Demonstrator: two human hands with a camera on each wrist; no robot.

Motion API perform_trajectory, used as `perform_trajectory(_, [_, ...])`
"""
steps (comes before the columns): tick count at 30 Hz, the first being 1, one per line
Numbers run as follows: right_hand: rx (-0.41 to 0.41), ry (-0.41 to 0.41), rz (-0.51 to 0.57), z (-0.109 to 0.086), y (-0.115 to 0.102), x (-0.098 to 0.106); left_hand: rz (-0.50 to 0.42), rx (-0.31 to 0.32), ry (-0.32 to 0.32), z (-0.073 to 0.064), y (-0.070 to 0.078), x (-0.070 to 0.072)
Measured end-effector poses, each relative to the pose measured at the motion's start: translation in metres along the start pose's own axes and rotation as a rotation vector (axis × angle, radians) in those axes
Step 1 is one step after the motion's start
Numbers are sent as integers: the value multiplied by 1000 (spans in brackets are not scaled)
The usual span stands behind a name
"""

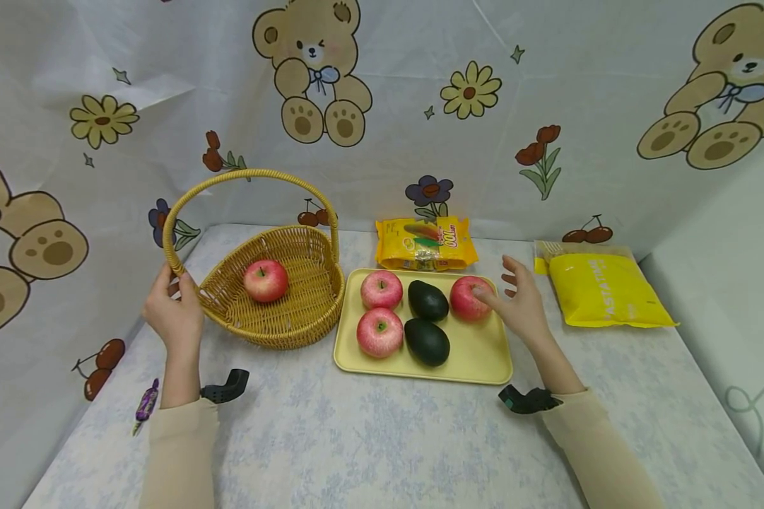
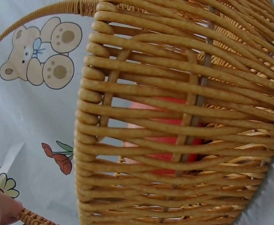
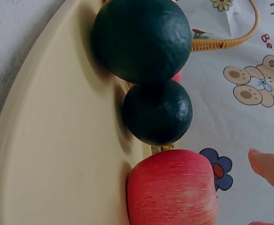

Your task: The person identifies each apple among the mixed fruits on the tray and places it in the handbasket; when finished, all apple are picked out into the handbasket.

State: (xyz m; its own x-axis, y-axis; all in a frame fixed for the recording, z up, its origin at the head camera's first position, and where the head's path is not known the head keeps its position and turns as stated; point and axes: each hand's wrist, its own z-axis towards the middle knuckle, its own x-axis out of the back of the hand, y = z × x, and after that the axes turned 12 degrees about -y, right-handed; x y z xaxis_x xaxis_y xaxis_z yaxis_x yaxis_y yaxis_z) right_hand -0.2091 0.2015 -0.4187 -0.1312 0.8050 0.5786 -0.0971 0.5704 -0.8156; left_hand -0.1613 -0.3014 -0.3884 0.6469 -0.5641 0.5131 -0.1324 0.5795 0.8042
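Note:
My left hand (image 1: 177,314) grips the left base of the arched handle on a wicker basket (image 1: 302,322). A red apple (image 1: 266,281) lies inside the basket; in the left wrist view its red shows through the weave. My right hand (image 1: 523,307) is at the right end of a yellow tray (image 1: 477,360), thumb and fingers spread around a red apple (image 1: 463,297). The thumb overlaps that apple in the head view. In the right wrist view a finger (image 3: 270,171) stands apart from the apple (image 3: 174,192). Two dark green avocados (image 1: 427,342) sit mid-tray.
Two more apples (image 1: 380,332) occupy the tray's left side. Behind it lies a yellow packet (image 1: 425,244); a yellow bag (image 1: 607,290) is to the right. A purple wrapped candy (image 1: 146,403) lies left of my left forearm. Printed cloth hangs behind the table.

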Motion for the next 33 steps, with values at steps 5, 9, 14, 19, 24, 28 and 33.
perform_trajectory(5, [0, -18, 5, 1, 6, -3, -8, 2, -2, 0, 0, 0])
perform_trajectory(9, [-7, -32, 9, 2, 9, -4, -4, -6, -1, 0, 0, -1])
perform_trajectory(14, [-33, -54, 20, 3, 9, -6, -3, -7, 2, 0, -1, -1])
perform_trajectory(19, [-23, -75, 33, 3, 11, -8, -8, 5, 0, -1, 0, 1])
perform_trajectory(24, [-7, -86, 49, 3, 13, -10, -8, -9, 1, -1, 0, 1])
perform_trajectory(28, [-15, -96, 47, 2, 13, -11, -12, -6, -2, -1, -1, 1])
perform_trajectory(33, [-25, -112, 31, 2, 12, -13, -16, 4, -10, -1, 0, 2])
